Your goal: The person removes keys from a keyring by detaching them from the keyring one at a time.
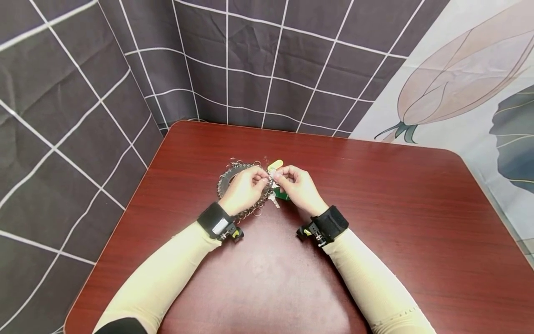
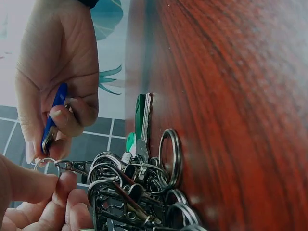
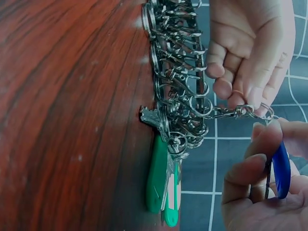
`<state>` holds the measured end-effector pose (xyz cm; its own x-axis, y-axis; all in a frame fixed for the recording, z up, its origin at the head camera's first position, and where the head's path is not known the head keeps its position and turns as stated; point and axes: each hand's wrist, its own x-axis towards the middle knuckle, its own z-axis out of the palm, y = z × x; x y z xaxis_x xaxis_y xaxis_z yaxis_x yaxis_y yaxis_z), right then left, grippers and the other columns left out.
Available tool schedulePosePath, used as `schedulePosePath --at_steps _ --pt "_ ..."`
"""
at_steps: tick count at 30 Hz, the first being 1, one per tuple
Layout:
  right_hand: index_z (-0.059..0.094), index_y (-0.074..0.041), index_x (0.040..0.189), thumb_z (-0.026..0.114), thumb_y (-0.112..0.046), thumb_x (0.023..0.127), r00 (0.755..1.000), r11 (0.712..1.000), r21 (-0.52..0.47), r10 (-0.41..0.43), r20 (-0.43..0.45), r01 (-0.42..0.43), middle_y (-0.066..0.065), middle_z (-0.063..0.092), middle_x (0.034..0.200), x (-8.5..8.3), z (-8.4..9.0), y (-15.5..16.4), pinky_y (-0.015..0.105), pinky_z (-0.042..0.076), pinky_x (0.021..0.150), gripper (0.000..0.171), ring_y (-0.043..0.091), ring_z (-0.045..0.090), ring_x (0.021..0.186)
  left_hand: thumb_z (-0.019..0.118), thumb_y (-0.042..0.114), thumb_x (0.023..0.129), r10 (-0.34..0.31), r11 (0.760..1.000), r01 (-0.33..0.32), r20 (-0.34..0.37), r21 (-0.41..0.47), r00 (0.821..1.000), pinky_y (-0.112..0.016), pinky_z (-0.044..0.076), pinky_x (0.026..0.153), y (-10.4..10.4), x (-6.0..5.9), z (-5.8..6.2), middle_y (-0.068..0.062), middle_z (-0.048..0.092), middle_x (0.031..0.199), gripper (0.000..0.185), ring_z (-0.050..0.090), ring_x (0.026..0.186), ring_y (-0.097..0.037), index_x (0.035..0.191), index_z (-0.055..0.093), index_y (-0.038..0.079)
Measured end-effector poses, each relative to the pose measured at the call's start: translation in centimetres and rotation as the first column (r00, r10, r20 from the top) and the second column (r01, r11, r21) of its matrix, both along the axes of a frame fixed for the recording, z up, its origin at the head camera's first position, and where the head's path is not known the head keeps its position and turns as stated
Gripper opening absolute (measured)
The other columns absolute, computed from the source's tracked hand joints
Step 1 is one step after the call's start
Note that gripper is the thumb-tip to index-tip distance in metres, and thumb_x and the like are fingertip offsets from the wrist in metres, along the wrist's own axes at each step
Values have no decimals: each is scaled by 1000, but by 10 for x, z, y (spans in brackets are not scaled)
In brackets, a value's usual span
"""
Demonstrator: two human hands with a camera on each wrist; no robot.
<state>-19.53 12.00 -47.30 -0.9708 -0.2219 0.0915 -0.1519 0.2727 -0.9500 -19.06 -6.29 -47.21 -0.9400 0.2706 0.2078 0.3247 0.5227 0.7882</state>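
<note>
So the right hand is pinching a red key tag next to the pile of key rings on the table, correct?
Not quite: the tag pinched by the right hand is blue, not red, as the right wrist view shows. It is beside the pile of key rings on the table.

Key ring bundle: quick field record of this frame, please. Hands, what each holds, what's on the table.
surface: red-brown wooden table
main object: large ring of metal clasps and split rings, lying on the table
left hand: pinches a small split ring on a clasp
right hand: pinches a blue-capped key at that ring
also attached: green-capped keys, yellow tag
backdrop: dark grid-pattern cloth
</note>
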Motion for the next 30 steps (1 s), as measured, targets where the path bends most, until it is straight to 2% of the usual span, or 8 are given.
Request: schedulePosePath --at_steps 4,13,21,25,30 --pt "65 -2 96 66 -16 92 999 999 44 32 -1 -32 25 63 82 1 -1 0 23 46 54 14 42 58 68 61 10 93 18 999 -17 -16 42 1000 -30 51 79 -1 1 -1 -3 64 88 8 63 82 -16 99 64 7" --pt "65 -6 93 65 -17 92 996 983 165 86 -34 -79 14 60 68 2 -4 1 23 41 51 11 37 57 61 60 8 93 42 993 -36 -50 115 998 -30 52 78 -1 3 0 -5 63 90 8 61 84 -16 101 63 7" --pt "66 -9 90 65 -17 92 994 975 214 80 -69 -64 0 56 59 2 -3 1 23 39 50 9 18 54 54 60 8 94 37 995 -33 -42 99 998 -30 50 77 1 3 1 -2 64 88 10 60 83 -14 102 66 8" --pt "66 -8 89 64 -14 92 994 977 206 76 -83 -57 -1 54 59 3 -3 1 23 38 51 7 12 50 52 59 10 94 17 997 -15 -20 75 1000 -30 50 73 1 3 1 -2 63 86 12 60 79 -15 104 66 8" --pt "66 -7 90 64 -13 92 992 979 199 63 -112 -40 1 54 61 3 -2 2 23 36 50 6 10 49 52 59 15 93 4 1000 -4 -2 -6 1000 -30 49 68 1 3 0 0 62 83 14 58 73 -14 103 66 9"
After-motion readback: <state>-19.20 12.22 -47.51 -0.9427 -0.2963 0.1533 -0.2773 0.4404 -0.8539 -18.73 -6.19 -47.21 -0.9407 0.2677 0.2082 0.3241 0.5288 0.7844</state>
